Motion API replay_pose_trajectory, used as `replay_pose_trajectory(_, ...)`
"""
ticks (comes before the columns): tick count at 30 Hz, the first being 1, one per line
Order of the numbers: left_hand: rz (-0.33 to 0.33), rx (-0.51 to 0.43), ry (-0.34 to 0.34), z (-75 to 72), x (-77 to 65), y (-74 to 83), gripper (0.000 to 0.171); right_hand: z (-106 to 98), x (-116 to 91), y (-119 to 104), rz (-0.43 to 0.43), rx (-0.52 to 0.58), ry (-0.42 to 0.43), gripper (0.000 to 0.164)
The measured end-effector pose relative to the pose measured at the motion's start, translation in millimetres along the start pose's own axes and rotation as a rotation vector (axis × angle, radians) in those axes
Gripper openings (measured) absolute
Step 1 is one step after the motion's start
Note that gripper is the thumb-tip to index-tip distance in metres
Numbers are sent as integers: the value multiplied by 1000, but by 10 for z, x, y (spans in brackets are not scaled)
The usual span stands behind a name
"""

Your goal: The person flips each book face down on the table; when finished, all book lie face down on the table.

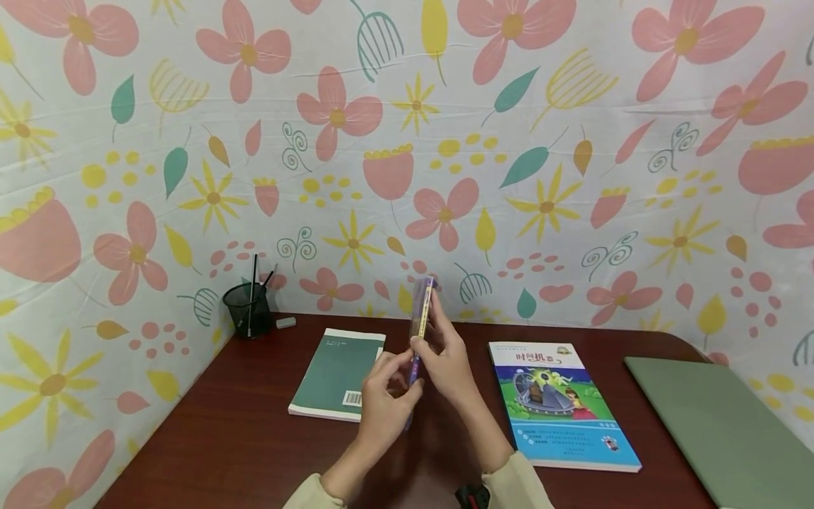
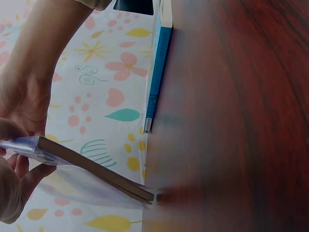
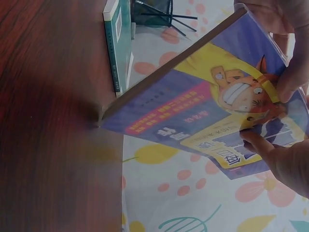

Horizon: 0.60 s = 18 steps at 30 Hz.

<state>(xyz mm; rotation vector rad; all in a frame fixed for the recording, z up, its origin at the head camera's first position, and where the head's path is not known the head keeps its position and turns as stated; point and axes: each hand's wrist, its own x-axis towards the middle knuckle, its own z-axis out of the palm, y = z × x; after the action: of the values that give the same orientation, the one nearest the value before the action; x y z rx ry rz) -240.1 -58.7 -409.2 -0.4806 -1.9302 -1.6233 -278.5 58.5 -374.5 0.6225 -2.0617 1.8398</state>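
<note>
A thin book (image 1: pixel 422 332) with a purple and yellow cover stands on edge between my hands, seen nearly edge-on in the head view. In the right wrist view its cover (image 3: pixel 193 104) carries a grinning cartoon animal. A clear plastic sleeve (image 2: pixel 77 186) hangs along one side of it. My left hand (image 1: pixel 384 406) pinches the book low down, thumb on the near side. Higher up, my right hand (image 1: pixel 450 360) grips it, with the thumb on the near edge and the other fingers behind. The lower corner comes close to the tabletop.
A green book (image 1: pixel 337 371) lies left of my hands on the dark wooden table (image 1: pixel 235 417). To the right are a colourful children's book (image 1: pixel 559 403) and a grey-green flat panel (image 1: pixel 725 424). A black mesh pen holder (image 1: pixel 242 311) and a small eraser (image 1: pixel 286 322) stand near the flowered wall.
</note>
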Motion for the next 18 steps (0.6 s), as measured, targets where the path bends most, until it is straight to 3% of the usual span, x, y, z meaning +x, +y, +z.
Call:
replay_pose_trajectory(9,-34,31,-53,-14,11,4,45,-20,-2,7,22,2,73,78)
replay_pose_trajectory(18,-86,-3,-98,0,9,-43,49,-40,-1,-3,20,19,112,78)
